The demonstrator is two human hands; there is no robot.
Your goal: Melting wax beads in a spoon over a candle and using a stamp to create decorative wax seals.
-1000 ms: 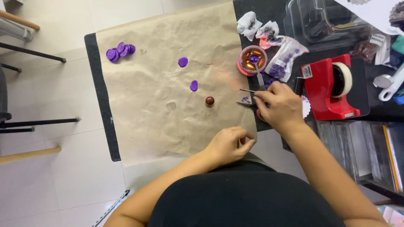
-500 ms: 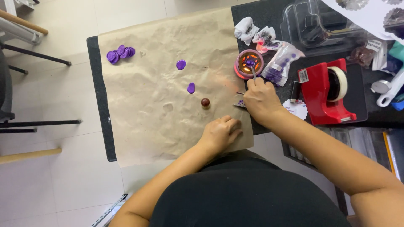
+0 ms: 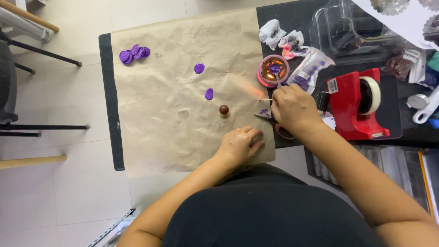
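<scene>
The spoon (image 3: 277, 78) was gripped by the right hand (image 3: 292, 109) over the burner (image 3: 273, 71); it was best kept level. The left hand (image 3: 238, 145) lay loosely curled, empty, on the paper (image 3: 173, 132).

- black top, plain as far as i can see, covers the torso
- both arms bare, no sleeves showing past the shoulders
- left hand (image 3: 238, 145) has a small ring on one finger
- right hand (image 3: 294, 110) looks bare, no watch or bracelets

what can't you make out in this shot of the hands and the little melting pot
Head view, the only one:
- Right hand covers its grip on the thin tool handle.
- Scissors: mostly hidden under that hand.
- Melting pot: contents too small to tell.
- Left hand: palm down on the brown paper; underside unseen.
- Clear box: cut off by the top edge.
</scene>
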